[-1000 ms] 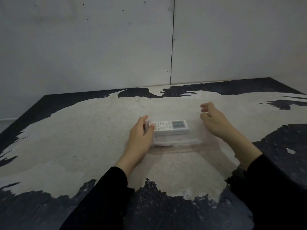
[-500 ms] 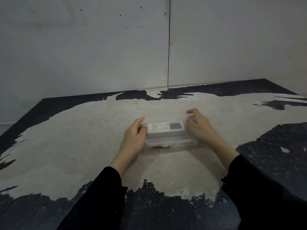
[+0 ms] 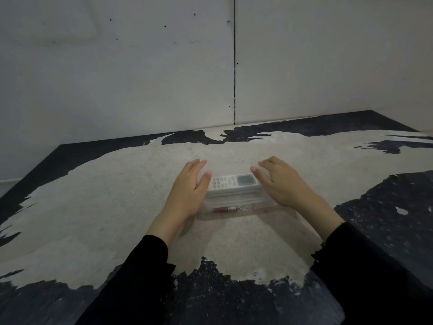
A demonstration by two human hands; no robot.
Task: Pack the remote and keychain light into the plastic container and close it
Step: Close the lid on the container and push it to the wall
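Note:
A clear plastic container (image 3: 236, 199) sits on the worn table (image 3: 117, 207) in the middle of the view. A white remote (image 3: 233, 181) lies lengthwise in its far half, buttons up, screen to the right. A small dark red keychain light (image 3: 225, 209) lies along its near wall. My left hand (image 3: 189, 191) rests against the container's left end, fingers apart and curved over the edge. My right hand (image 3: 278, 184) is at the right end, fingers spread and slightly raised. Whether a lid covers the container I cannot tell.
The table top is pale grey with black patches at its edges, and its near edge lies under my black sleeves (image 3: 375, 277). A plain grey wall (image 3: 164, 78) rises just behind the table's far edge.
My right hand came in from the right to the container's right end, then both hands loosened and their fingers spread. The keychain light now shows through the near wall.

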